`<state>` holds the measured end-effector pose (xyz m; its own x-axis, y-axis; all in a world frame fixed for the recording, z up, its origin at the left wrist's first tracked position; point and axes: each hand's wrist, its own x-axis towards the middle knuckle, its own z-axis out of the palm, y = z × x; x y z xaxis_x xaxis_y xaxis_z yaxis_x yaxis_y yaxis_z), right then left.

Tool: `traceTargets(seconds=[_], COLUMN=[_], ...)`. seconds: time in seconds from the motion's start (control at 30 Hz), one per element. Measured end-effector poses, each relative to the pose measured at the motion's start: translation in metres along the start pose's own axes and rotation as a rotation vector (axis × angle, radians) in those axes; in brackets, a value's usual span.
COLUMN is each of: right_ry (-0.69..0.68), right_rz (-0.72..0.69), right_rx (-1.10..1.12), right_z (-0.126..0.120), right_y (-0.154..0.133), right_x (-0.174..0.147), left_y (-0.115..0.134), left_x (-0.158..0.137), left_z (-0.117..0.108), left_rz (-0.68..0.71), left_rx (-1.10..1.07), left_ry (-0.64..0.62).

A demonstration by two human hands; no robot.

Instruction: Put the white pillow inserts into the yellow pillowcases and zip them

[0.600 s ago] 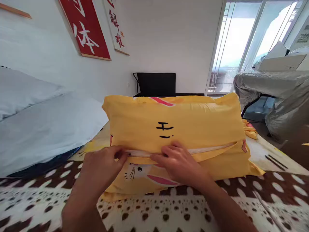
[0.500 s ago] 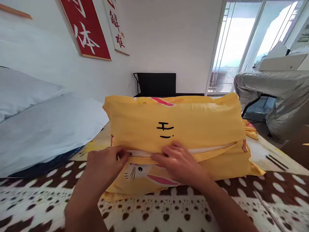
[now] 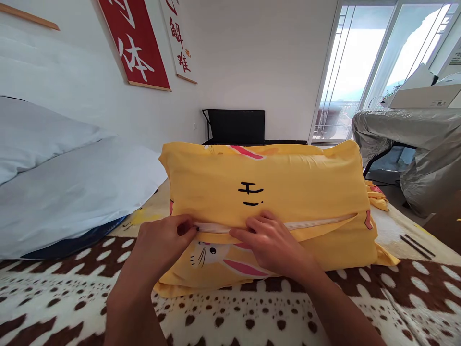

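A stuffed yellow pillowcase [image 3: 306,187] with a cartoon bunny print and black lettering lies in front of me. A white zipper [image 3: 317,223] runs along its side beneath a loose fabric flap. My left hand [image 3: 167,240] is at the zipper's left part, thumb and forefinger pinched at a small dark zipper pull [image 3: 197,229]. My right hand [image 3: 268,238] grips the pillowcase along the zipper, right of my left hand, its fingers curled over the edge of the fabric. The fingertips of both hands are partly hidden.
White pillows [image 3: 79,192] are piled at the left by the wall. A brown and cream spotted blanket [image 3: 216,317] covers the bed under the pillowcase. Bunched yellow fabric [image 3: 377,196] lies beyond its right end. Plastic-covered furniture [image 3: 414,129] stands at the right by the window.
The whole view has shifted slightly, so the scene sits a little further right. Both hands keep nearly the same places on the pillowcase, with no clear movement along the zipper.
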<state>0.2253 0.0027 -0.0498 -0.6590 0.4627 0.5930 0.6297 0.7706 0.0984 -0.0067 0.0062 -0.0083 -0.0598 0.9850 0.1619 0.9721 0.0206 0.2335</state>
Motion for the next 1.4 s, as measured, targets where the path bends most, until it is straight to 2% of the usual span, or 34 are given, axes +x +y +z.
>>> traceTargets(seconds=[0.47, 0.63, 0.73, 0.87, 1.03, 1.13, 1.4], right_ry=[-0.017, -0.022, -0.020, -0.023, -0.028, -0.038, -0.028], right_rz=[0.000, -0.001, -0.003, -0.003, 0.012, 0.009, 0.006], right_rx=[-0.009, 0.005, 0.003, -0.001, 0.011, 0.014, 0.013], right_z=[0.000, -0.001, -0.001, 0.000, -0.001, -0.002, -0.002], right_y=[0.000, 0.000, 0.000, 0.000, -0.001, -0.001, -0.001], right_x=[0.000, 0.000, 0.000, 0.000, 0.000, 0.000, 0.000], left_y=[0.008, 0.002, -0.005, -0.009, -0.004, -0.005, -0.006], left_x=[0.002, 0.005, 0.008, 0.010, 0.008, 0.008, 0.010], left_z=[0.000, -0.001, 0.000, 0.001, -0.001, -0.001, 0.000], left_rz=[-0.109, -0.165, -0.184, -0.178, -0.114, -0.132, -0.137], left_rx=[0.048, 0.075, 0.054, 0.062, 0.101, 0.083, -0.053], left_ry=[0.008, 0.051, 0.019, -0.035, 0.028, 0.042, -0.020])
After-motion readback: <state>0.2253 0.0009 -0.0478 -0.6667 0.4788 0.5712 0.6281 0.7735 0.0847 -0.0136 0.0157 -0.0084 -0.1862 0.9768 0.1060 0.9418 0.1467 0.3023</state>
